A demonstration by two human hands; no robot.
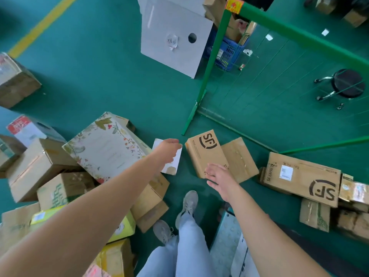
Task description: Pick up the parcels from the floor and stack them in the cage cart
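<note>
Brown SF box (205, 152) on green floor (111, 80), under right grip (218, 175), fingers spread, touching its near end. Left grip (168, 149) pinching white flat parcel (172, 163). Cage cart (219, 62) beyond.

A green painted floor (95, 82) fills the frame, crossed at the upper left by a yellow line (43, 25) running diagonally. At the right edge, in the upper half, a black round stool (346, 82) on chrome caster legs stands on the floor, and near the top centre a blue plastic crate (229, 54) sits beside a large white board with a round hole (175, 37). The light is even and soft, with faint shadows, and a few small white scraps (269, 37) lie on the floor at the upper right.
</note>
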